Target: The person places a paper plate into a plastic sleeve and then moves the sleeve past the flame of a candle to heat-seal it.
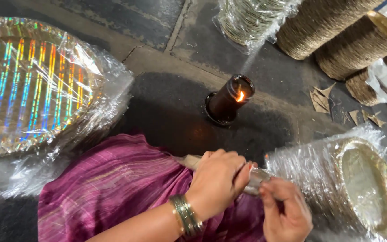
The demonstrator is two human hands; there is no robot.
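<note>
My left hand [218, 179], with bangles on the wrist, is closed around the gathered end of clear plastic wrap [257, 175]. My right hand [285, 208] pinches the same twisted wrap from below. The wrap encloses a stack of silver-lined paper plates [359, 188] lying on its side at the lower right. A lit candle [228, 101] in a dark holder burns on the floor just beyond my hands. Purple cloth [117, 183] covers my lap under the hands.
A wrapped stack of shiny holographic plates [32, 85] lies at the left. Another wrapped stack [251, 18] and several unwrapped brown plate stacks [354, 40] lie at the top right. Paper scraps [323, 98] litter the dark stone floor.
</note>
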